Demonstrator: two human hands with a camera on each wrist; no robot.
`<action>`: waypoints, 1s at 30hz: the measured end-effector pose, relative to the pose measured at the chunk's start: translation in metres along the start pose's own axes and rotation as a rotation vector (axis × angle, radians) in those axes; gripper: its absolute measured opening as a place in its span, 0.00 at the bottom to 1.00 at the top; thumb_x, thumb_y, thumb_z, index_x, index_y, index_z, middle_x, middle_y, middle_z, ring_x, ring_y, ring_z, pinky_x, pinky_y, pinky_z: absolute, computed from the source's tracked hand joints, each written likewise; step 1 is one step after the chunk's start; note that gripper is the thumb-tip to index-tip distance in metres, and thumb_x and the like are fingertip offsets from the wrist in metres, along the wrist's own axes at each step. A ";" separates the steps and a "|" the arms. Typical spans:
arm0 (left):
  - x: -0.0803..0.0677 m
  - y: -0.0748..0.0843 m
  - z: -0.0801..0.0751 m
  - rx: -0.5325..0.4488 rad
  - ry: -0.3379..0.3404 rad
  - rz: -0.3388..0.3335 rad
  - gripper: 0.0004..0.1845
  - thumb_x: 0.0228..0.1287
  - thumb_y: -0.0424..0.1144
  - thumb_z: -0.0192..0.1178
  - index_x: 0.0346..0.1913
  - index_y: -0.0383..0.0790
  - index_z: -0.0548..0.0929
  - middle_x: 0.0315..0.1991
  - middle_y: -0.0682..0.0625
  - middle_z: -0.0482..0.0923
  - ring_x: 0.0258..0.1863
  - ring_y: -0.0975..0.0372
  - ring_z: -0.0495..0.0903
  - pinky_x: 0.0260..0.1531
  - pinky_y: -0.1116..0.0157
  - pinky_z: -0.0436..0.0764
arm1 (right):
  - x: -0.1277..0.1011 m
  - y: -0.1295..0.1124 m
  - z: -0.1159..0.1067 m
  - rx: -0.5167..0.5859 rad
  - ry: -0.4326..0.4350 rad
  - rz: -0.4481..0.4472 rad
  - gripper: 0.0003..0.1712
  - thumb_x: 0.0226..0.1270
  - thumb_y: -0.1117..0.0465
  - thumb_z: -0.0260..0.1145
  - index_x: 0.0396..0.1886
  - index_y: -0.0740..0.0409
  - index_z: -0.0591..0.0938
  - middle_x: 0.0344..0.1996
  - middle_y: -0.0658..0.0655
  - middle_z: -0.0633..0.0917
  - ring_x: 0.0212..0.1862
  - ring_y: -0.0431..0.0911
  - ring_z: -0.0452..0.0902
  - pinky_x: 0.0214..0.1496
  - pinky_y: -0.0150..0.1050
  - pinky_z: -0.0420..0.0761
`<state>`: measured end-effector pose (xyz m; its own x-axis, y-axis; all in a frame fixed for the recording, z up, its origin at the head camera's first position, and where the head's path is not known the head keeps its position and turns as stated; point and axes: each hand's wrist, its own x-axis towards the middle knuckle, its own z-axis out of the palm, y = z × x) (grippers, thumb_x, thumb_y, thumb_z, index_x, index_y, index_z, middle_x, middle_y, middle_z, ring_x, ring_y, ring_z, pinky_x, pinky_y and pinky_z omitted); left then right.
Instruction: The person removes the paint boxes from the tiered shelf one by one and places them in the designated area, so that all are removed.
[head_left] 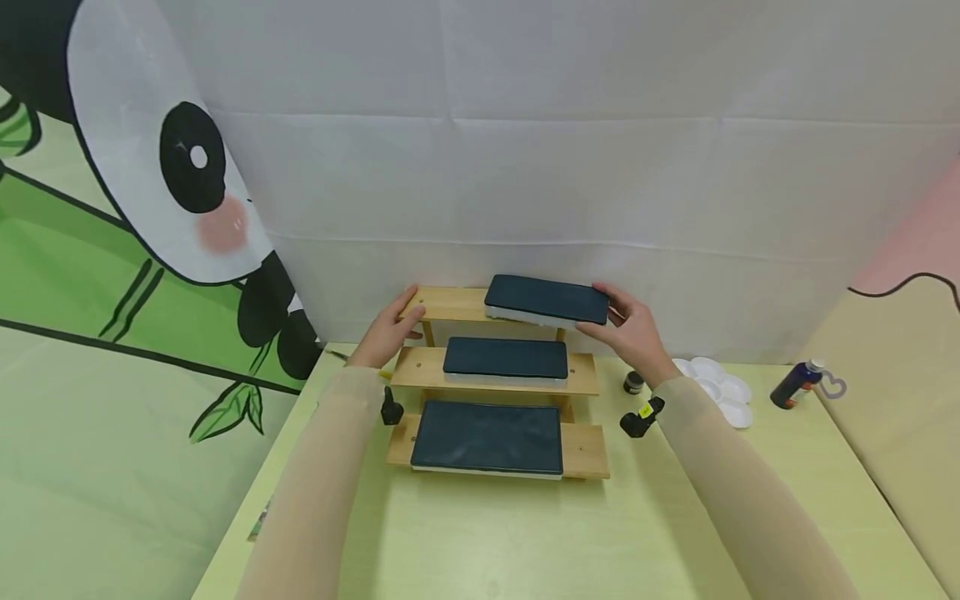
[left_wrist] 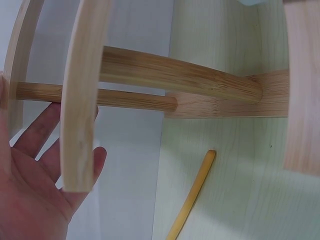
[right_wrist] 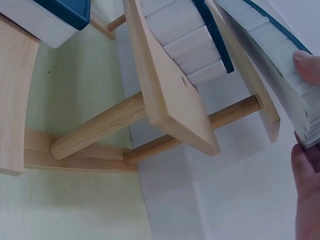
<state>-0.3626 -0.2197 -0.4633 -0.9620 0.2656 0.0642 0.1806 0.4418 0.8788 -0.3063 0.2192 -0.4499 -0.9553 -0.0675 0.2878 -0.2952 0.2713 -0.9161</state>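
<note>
A three-tier wooden stand rises on the table, with a white box with a dark blue lid on each tier. My left hand grips the left end of the top tier; in the left wrist view its fingers reach under the boards. With my right hand I hold the right end of the top box, which sits askew and sticks out past the board. White ribbed sides of this box show in the right wrist view. The middle box and bottom box lie flat on their tiers.
Right of the stand are a small dark jar, a white flower-shaped palette and a dark blue bottle. A thin yellow stick lies left of the stand. A white sheet hangs close behind it.
</note>
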 end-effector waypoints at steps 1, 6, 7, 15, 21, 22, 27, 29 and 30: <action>0.000 0.000 0.000 0.003 0.002 -0.003 0.36 0.84 0.55 0.50 0.85 0.60 0.48 0.85 0.48 0.45 0.57 0.35 0.80 0.66 0.36 0.70 | -0.001 -0.001 -0.001 0.004 0.002 -0.001 0.44 0.64 0.56 0.80 0.78 0.51 0.72 0.74 0.53 0.72 0.75 0.49 0.67 0.76 0.41 0.65; -0.001 0.000 0.000 0.027 0.001 -0.012 0.37 0.82 0.60 0.50 0.85 0.63 0.49 0.84 0.50 0.46 0.57 0.39 0.82 0.66 0.40 0.72 | -0.008 -0.016 -0.004 0.010 0.003 0.013 0.45 0.65 0.60 0.79 0.79 0.58 0.70 0.76 0.58 0.71 0.76 0.53 0.65 0.78 0.46 0.63; -0.001 -0.001 0.000 0.030 0.000 -0.011 0.37 0.81 0.61 0.50 0.85 0.63 0.49 0.84 0.49 0.47 0.57 0.40 0.82 0.66 0.40 0.72 | -0.011 -0.020 -0.005 0.008 0.003 0.018 0.45 0.65 0.60 0.79 0.78 0.59 0.70 0.75 0.58 0.71 0.76 0.53 0.65 0.78 0.47 0.63; -0.011 0.018 0.000 0.010 -0.018 0.003 0.36 0.85 0.52 0.49 0.86 0.55 0.48 0.83 0.41 0.50 0.59 0.35 0.80 0.68 0.38 0.68 | -0.020 -0.029 -0.012 0.012 0.010 0.037 0.44 0.65 0.58 0.79 0.78 0.58 0.70 0.75 0.57 0.72 0.75 0.51 0.66 0.77 0.44 0.64; -0.027 0.048 0.000 0.001 -0.036 -0.015 0.35 0.86 0.46 0.49 0.86 0.47 0.48 0.82 0.37 0.51 0.60 0.33 0.78 0.69 0.39 0.68 | -0.019 -0.001 -0.021 0.008 0.043 0.008 0.44 0.63 0.53 0.81 0.77 0.48 0.73 0.73 0.51 0.74 0.74 0.47 0.68 0.76 0.41 0.65; -0.027 0.048 -0.001 -0.005 -0.038 -0.016 0.35 0.86 0.47 0.49 0.86 0.47 0.48 0.82 0.37 0.51 0.60 0.33 0.78 0.69 0.39 0.68 | -0.020 0.000 -0.023 0.007 0.048 0.007 0.44 0.63 0.53 0.81 0.77 0.48 0.73 0.72 0.51 0.75 0.74 0.47 0.68 0.76 0.41 0.65; -0.025 0.046 -0.001 -0.023 -0.042 -0.016 0.35 0.86 0.46 0.49 0.86 0.47 0.48 0.82 0.37 0.50 0.61 0.32 0.77 0.69 0.38 0.67 | -0.027 0.004 -0.031 0.009 0.065 0.018 0.45 0.62 0.52 0.81 0.78 0.49 0.73 0.71 0.51 0.76 0.73 0.46 0.69 0.76 0.41 0.66; -0.024 0.046 -0.001 -0.028 -0.041 -0.015 0.35 0.86 0.45 0.49 0.86 0.47 0.48 0.83 0.37 0.49 0.60 0.32 0.77 0.68 0.38 0.67 | -0.030 0.004 -0.034 0.010 0.070 0.023 0.45 0.63 0.52 0.81 0.78 0.49 0.73 0.71 0.51 0.76 0.73 0.46 0.70 0.75 0.39 0.66; -0.024 0.045 -0.001 -0.028 -0.040 -0.014 0.35 0.86 0.45 0.49 0.86 0.47 0.47 0.83 0.37 0.48 0.60 0.32 0.77 0.68 0.37 0.67 | -0.032 0.005 -0.036 0.008 0.072 0.025 0.45 0.63 0.52 0.81 0.78 0.49 0.73 0.71 0.50 0.76 0.73 0.46 0.70 0.75 0.39 0.66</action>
<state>-0.3315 -0.2066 -0.4246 -0.9552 0.2940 0.0334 0.1610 0.4217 0.8923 -0.2768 0.2573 -0.4532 -0.9587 0.0085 0.2842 -0.2719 0.2640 -0.9254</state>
